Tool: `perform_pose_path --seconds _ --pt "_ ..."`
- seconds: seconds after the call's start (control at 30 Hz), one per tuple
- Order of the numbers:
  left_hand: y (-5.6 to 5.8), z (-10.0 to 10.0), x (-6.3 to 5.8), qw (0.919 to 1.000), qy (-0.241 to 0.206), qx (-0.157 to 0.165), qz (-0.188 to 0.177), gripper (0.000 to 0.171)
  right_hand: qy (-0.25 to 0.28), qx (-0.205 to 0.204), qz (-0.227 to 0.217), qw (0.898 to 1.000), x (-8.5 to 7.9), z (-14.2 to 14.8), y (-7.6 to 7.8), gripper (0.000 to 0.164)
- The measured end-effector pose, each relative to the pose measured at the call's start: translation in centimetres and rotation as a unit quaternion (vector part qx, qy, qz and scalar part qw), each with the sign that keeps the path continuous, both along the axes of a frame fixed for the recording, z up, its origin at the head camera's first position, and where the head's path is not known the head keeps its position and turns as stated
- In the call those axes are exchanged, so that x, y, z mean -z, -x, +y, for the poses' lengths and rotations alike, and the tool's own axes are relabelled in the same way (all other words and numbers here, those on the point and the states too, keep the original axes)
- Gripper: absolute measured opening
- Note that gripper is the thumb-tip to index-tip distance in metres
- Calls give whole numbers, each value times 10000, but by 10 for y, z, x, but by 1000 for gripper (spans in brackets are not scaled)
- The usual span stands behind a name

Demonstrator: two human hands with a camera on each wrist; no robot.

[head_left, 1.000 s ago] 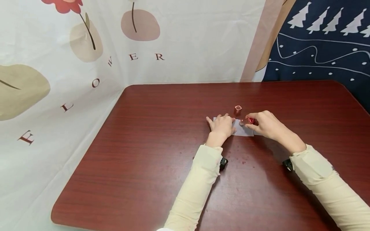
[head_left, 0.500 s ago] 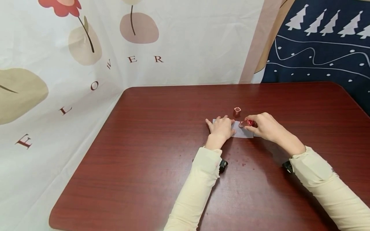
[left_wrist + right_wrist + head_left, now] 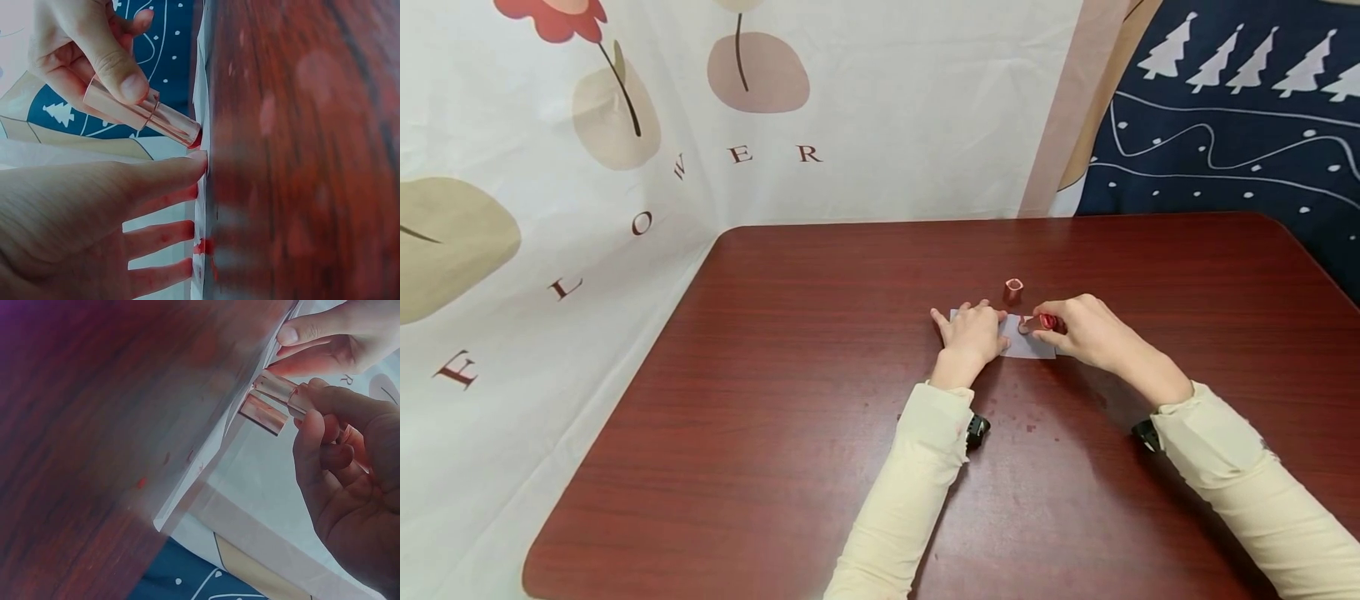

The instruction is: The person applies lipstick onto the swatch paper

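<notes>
My left hand (image 3: 973,333) lies with fingers spread on a white sheet of paper (image 3: 1030,347), pressing it to the table. Between the thumb and fingers of my right hand (image 3: 1090,332) is a rose-gold lipstick tube (image 3: 172,123), held tilted. Its red tip meets the paper just right of my left thumb, as the left wrist view shows. The lipstick's cap (image 3: 1013,291) stands upright on the table behind the paper, its opening upward. In the right wrist view the cap (image 3: 265,415) appears close beside the tube. Red smears (image 3: 203,246) mark the paper by the left fingertips.
The dark red wooden table (image 3: 775,400) spreads around both hands, with a few small reddish spots (image 3: 1030,428) in front of the paper. A white printed cloth (image 3: 887,108) and a navy cloth with trees (image 3: 1225,150) hang behind it.
The right hand has shifted the lipstick tip very slightly toward me over the paper. The left hand and the cap hold their places; the head view has tilted a little.
</notes>
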State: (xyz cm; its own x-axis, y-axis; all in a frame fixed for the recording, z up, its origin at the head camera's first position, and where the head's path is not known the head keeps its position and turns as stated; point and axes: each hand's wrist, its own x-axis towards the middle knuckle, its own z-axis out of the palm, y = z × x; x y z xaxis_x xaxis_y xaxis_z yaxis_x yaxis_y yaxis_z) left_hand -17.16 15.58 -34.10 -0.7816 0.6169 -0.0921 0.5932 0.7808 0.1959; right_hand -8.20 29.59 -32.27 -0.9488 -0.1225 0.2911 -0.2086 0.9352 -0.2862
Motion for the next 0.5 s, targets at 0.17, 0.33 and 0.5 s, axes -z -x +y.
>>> perform_pose_path --seconds 0.17,0.33,0.5 --pt "0 0 0 10000 -3 18 -5 38 48 38 -77 10000 0 -1 -1 22" --pt "0 0 1 10000 -22 10 5 38 57 53 -97 9999 0 -2 -2 21" --pt "1 0 2 10000 -32 28 -16 38 29 25 -45 10000 1 -2 -2 23"
